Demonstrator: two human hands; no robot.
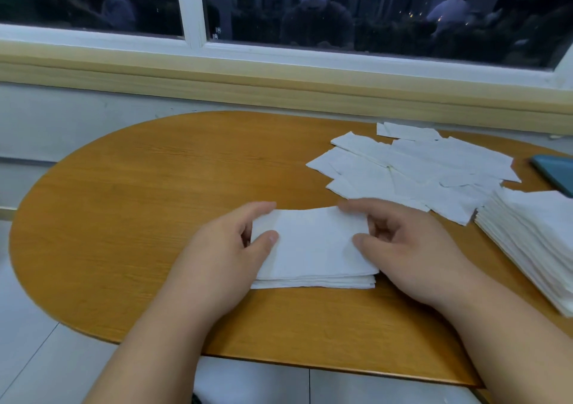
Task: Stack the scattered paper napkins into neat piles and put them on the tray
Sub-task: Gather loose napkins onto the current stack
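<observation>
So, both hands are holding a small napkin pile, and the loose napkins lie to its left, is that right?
Not quite: the head view shows the loose napkins right of the pile; left hand and right hand do hold it.

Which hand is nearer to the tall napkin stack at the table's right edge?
Right. The right hand grips the right end of the small pile, with bare table between it and the tall stack. The left hand grips the pile's left end, farther off.
</observation>
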